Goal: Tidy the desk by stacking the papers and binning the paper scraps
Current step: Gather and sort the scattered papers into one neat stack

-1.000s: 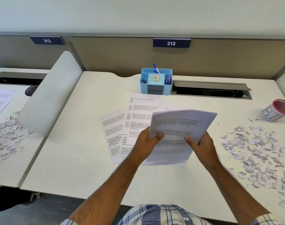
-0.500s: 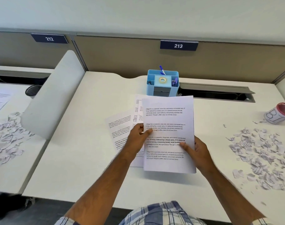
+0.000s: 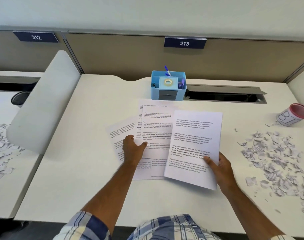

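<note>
So the gathered stack of papers (image 3: 194, 146) sits in the right hand (image 3: 220, 166), thumb pinched on top near its right edge. The loose sheets (image 3: 154, 130) are fanned out on the desk (image 3: 88, 179) just left of it, and the left hand (image 3: 133, 147) rests on them, fingers relaxed. All printed text pages. Paper scraps (image 3: 276, 161) are scattered well off to the right.

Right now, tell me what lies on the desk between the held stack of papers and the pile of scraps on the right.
In the head view, bare desk separates the held stack from the scrap pile; nothing lies there.
</note>
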Demonstrator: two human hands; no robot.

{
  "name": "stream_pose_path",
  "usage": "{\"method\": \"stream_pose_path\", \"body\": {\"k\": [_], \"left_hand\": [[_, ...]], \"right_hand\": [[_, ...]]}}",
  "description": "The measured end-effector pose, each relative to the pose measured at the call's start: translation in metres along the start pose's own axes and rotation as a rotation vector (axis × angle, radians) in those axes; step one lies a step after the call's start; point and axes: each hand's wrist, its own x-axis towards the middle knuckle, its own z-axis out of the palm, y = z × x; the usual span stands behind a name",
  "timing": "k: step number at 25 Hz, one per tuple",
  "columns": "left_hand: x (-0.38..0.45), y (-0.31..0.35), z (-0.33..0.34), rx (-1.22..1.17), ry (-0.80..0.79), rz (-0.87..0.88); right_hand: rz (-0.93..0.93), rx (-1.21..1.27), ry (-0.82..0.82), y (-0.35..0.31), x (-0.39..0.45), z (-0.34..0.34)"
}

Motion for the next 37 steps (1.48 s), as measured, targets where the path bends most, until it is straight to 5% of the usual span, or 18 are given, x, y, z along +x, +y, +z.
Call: {"method": "stream_pose_path", "body": {"k": [4, 9, 27, 37], "left_hand": [[-0.003, 0.007, 0.018, 0.305, 0.050, 0.018], [-0.002, 0.009, 0.025, 0.362, 0.042, 0.033], [-0.010, 0.041, -0.010, -0.141, 0.075, -0.052], [-0.006, 0.037, -0.042, -0.196, 0.167, -0.059]], "right_hand": [[0.020, -0.010, 0.018, 0.004, 0.010, -0.010], [0.053, -0.023, 0.027, 0.012, 0.019, -0.026], [0.071, -0.034, 0.001, 0.020, 0.032, -0.046], [0.021, -0.178, -0.020, 0.020, 0.029, -0.034]]}}
